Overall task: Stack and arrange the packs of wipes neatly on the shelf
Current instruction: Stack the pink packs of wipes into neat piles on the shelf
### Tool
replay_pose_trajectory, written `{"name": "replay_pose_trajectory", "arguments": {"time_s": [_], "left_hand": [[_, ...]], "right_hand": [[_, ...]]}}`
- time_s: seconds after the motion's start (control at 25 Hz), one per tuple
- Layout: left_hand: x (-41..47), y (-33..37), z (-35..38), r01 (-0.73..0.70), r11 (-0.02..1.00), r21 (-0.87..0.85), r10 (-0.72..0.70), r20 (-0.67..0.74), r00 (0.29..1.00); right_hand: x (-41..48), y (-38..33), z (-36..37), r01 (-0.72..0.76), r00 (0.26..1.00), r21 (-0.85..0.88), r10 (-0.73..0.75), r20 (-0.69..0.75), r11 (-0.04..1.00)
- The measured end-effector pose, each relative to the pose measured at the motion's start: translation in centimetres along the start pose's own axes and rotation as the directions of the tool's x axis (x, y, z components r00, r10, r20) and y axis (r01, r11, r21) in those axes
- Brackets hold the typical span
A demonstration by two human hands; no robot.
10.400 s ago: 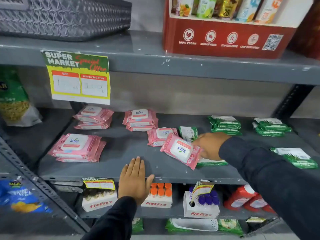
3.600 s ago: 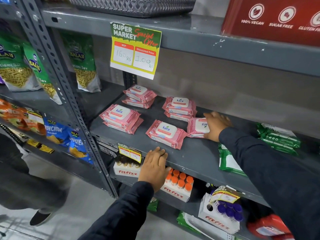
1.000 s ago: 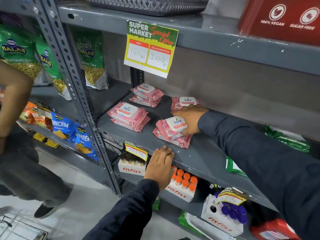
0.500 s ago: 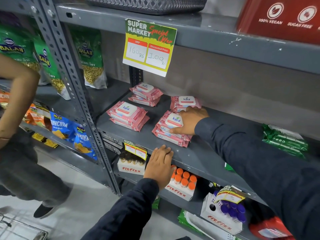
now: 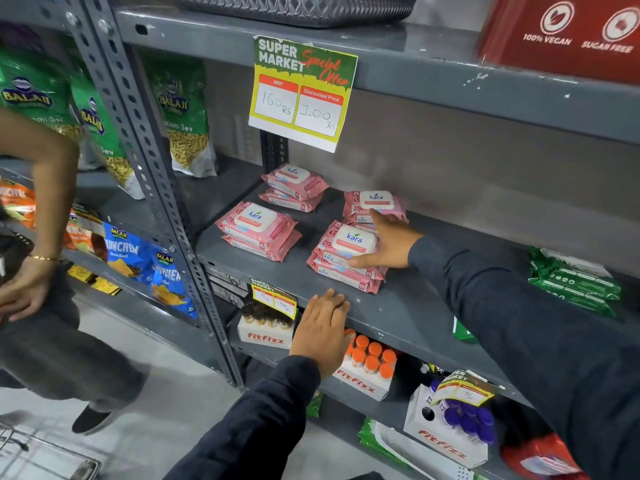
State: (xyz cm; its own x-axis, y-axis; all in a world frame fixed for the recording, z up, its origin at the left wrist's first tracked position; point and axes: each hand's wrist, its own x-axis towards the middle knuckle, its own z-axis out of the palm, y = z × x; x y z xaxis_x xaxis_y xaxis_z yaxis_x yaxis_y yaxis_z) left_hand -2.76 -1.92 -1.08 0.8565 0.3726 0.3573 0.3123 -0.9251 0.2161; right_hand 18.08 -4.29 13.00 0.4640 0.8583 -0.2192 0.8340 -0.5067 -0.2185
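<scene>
On the grey middle shelf [image 5: 398,308], four stacks of pink wipes packs lie in two rows. The front-right stack [image 5: 346,258] is three packs high and sits near the shelf's front edge. The right hand [image 5: 389,242] rests against the right side of this stack: fingers extended and loosely spread, thumb lying along the stack's lower front side, forefinger reaching up toward the back-right stack [image 5: 374,204] just behind. The hand touches the packs but does not pinch any. The front-left stack [image 5: 258,230] and the back-left stack [image 5: 294,187] lie apart from both hands, each two packs high.

The left hand [image 5: 322,332] lies flat on the shelf's front lip, fingers together and pointing toward the front-right stack, clear of it.

Green wipes packs [image 5: 573,280] are stacked at the right end of the same shelf, well apart from the pink ones. A price card [image 5: 301,93] hangs from the shelf above. Another person's arm [image 5: 41,216] is visible at the left edge.
</scene>
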Motion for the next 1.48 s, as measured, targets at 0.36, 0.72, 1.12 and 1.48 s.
{"name": "replay_pose_trajectory", "arguments": {"time_s": [0.36, 0.72, 1.12, 1.48], "left_hand": [[-0.1, -0.3, 0.5, 0.002, 1.000, 0.004, -0.002, -0.026, 1.000], [0.0, -0.1, 0.7, 0.003, 1.000, 0.006, -0.003, 0.002, 1.000], [0.7, -1.0, -0.2, 0.010, 0.998, -0.068, -0.005, 0.066, 0.998], [2.3, -2.6, -2.0, 0.019, 0.984, -0.177, -0.004, 0.082, 0.997]], "right_hand": [[-2.7, 4.4, 5.8, -0.015, 1.000, 0.501, 0.026, -0.015, 0.865], [-2.4, 5.3, 6.2, -0.044, 0.999, 0.434, 0.045, 0.008, 0.900], [6.0, 6.2, -3.4, 0.017, 0.973, -0.139, -0.048, -0.225, 0.990], [10.8, 7.5, -3.6, -0.067, 0.993, -0.179, 0.047, -0.112, 0.982]]}}
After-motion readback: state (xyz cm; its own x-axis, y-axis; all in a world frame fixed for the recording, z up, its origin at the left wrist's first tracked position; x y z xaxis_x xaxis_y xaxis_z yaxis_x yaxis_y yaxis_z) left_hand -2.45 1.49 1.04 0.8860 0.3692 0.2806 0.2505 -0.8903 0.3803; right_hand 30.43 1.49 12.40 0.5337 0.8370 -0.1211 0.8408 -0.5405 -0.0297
